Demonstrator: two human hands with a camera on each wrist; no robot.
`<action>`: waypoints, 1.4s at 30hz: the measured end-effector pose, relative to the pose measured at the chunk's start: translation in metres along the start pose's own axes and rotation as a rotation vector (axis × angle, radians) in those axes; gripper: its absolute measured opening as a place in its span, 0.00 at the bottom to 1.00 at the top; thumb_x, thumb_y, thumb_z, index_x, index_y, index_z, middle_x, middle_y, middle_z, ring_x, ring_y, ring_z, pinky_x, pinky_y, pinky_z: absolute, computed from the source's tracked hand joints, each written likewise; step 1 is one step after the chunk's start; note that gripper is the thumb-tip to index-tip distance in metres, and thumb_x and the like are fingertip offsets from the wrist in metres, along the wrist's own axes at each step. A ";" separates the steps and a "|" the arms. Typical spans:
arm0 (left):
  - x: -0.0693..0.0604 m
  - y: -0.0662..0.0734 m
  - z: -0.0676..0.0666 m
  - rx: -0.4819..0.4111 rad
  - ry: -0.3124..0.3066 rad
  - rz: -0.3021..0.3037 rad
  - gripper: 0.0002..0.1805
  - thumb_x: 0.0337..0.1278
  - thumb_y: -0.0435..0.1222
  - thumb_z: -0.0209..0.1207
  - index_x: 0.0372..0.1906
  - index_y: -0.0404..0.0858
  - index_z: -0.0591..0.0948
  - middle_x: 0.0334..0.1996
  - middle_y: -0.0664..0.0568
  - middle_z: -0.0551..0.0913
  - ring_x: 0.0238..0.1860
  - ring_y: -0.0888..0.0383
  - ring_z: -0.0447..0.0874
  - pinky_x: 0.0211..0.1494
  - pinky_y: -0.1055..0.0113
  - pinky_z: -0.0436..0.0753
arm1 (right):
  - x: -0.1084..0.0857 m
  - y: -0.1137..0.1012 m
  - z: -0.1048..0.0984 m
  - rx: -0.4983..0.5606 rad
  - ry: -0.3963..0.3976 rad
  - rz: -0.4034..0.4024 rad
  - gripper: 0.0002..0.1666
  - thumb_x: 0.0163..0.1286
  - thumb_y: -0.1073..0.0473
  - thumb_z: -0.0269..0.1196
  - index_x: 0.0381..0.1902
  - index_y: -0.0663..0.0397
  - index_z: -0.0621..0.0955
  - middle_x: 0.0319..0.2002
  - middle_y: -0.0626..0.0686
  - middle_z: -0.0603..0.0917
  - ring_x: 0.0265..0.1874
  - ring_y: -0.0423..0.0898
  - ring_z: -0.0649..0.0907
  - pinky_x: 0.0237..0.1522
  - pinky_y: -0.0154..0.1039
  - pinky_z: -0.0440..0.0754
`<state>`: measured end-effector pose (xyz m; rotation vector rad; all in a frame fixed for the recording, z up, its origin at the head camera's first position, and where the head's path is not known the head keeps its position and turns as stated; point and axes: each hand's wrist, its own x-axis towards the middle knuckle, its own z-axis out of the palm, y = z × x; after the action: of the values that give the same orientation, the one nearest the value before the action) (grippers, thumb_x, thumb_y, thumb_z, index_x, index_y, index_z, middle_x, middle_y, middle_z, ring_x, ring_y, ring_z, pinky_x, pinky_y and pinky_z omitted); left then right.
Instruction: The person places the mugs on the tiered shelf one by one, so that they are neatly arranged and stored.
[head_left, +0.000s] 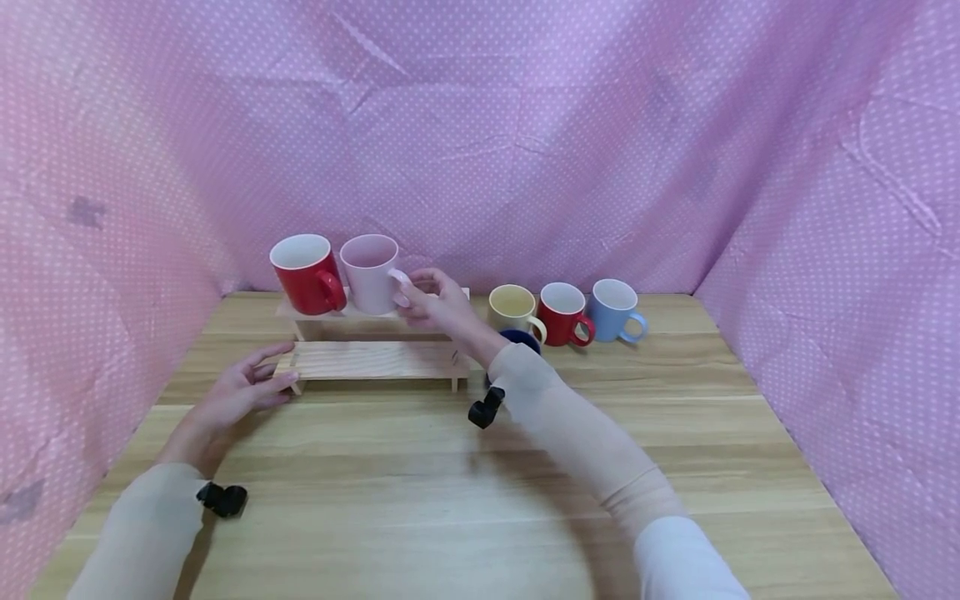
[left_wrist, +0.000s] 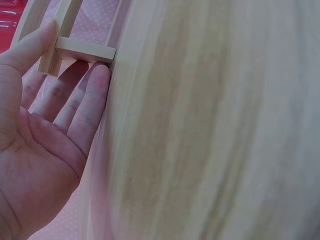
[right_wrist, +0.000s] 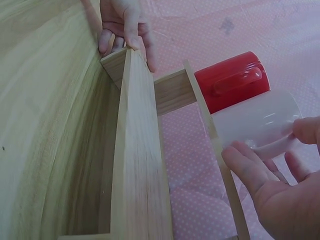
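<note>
A two-tier wooden rack (head_left: 375, 360) stands toward the back left of the table. On its upper tier sit a red mug (head_left: 306, 279) and, right beside it, a pale pink mug (head_left: 369, 275). My right hand (head_left: 442, 310) holds the pink mug by its handle; in the right wrist view thumb and fingers lie around the handle of the pink mug (right_wrist: 255, 122). At the rack's left end my left hand (head_left: 238, 390) grips the lower tier, with the thumb on top of the wooden end (left_wrist: 82, 49) and the fingers below in the left wrist view.
Right of the rack stand a yellow mug (head_left: 512, 307), a second red mug (head_left: 561, 315) and a light blue mug (head_left: 613, 310). A dark blue mug (head_left: 522, 338) is partly hidden behind my right forearm. Pink dotted cloth (head_left: 480, 150) hangs around the table's back and sides.
</note>
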<state>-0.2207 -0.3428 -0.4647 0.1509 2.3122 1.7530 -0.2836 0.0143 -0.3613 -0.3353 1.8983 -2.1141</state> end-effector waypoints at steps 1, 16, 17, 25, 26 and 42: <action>0.000 0.000 0.000 0.003 -0.004 0.000 0.39 0.70 0.40 0.63 0.79 0.43 0.59 0.66 0.29 0.67 0.49 0.63 0.85 0.53 0.62 0.87 | -0.001 -0.001 -0.001 0.004 -0.002 0.005 0.24 0.77 0.57 0.62 0.65 0.58 0.70 0.58 0.58 0.77 0.52 0.61 0.85 0.56 0.56 0.84; 0.000 0.000 -0.003 0.005 -0.017 -0.002 0.38 0.71 0.39 0.62 0.79 0.43 0.59 0.61 0.45 0.72 0.50 0.63 0.84 0.52 0.61 0.87 | -0.025 -0.036 -0.027 -0.066 -0.150 -0.033 0.26 0.79 0.61 0.58 0.70 0.64 0.69 0.61 0.61 0.77 0.54 0.63 0.83 0.55 0.54 0.85; -0.001 0.000 -0.004 0.008 -0.014 -0.002 0.38 0.71 0.39 0.62 0.79 0.43 0.59 0.60 0.45 0.72 0.50 0.63 0.84 0.52 0.61 0.87 | -0.027 -0.039 -0.029 -0.078 -0.176 -0.031 0.26 0.79 0.61 0.58 0.70 0.63 0.69 0.62 0.61 0.77 0.54 0.62 0.83 0.55 0.54 0.85; -0.003 0.003 -0.003 0.021 -0.016 -0.009 0.39 0.71 0.41 0.62 0.80 0.43 0.57 0.69 0.26 0.61 0.49 0.66 0.83 0.53 0.61 0.87 | -0.050 -0.066 -0.053 -0.247 -0.363 -0.021 0.28 0.79 0.55 0.59 0.71 0.60 0.70 0.64 0.60 0.77 0.51 0.55 0.86 0.54 0.53 0.85; -0.002 0.003 -0.003 0.021 -0.017 -0.008 0.39 0.71 0.41 0.62 0.80 0.43 0.58 0.68 0.27 0.62 0.49 0.66 0.83 0.53 0.61 0.87 | -0.053 -0.068 -0.057 -0.275 -0.373 -0.025 0.28 0.79 0.54 0.58 0.71 0.59 0.71 0.63 0.59 0.77 0.51 0.54 0.86 0.54 0.54 0.85; 0.000 0.005 -0.003 0.023 -0.018 -0.026 0.41 0.71 0.44 0.62 0.81 0.44 0.56 0.72 0.26 0.59 0.50 0.67 0.84 0.54 0.62 0.86 | -0.103 -0.059 -0.141 -0.398 -0.414 0.058 0.25 0.82 0.57 0.54 0.71 0.61 0.69 0.64 0.64 0.76 0.60 0.64 0.80 0.61 0.56 0.80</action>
<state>-0.2216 -0.3439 -0.4588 0.1386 2.3123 1.7059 -0.2402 0.1878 -0.3165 -0.7269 2.0207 -1.4709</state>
